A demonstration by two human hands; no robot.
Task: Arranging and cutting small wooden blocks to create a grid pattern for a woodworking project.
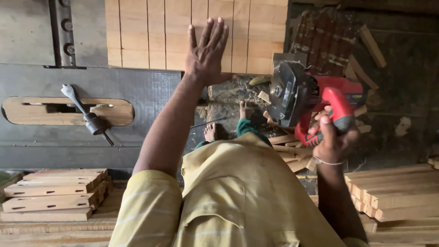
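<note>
Head view, looking straight down: the left hand [206, 52] is up at twelve o'clock, fingers spread wide, palm flat on a row of pale wooden boards [155, 34] laid side by side. It grips nothing, just presses on the wood.

Over at three o'clock, the right hand [333, 139] is clamped around the handle of a red power saw [315, 98], fingers wrapped tight, a thin band at the wrist. The saw's dark guard and round blade housing point toward the centre, hanging above a litter of offcuts [288, 153] and sawdust on the floor, just right of the boards. The two hands are well apart.

At nine o'clock sits a grey machine table [151, 91] with a wooden insert [27, 114], and a spade drill bit [84, 114] lying across its slot. Down at seven o'clock, a stack of short slotted wooden pieces [55, 194]; at four o'clock, another pile of wooden strips [398, 192]. Bare feet [210, 132] show at centre, above a yellow striped shirt [228, 201].
</note>
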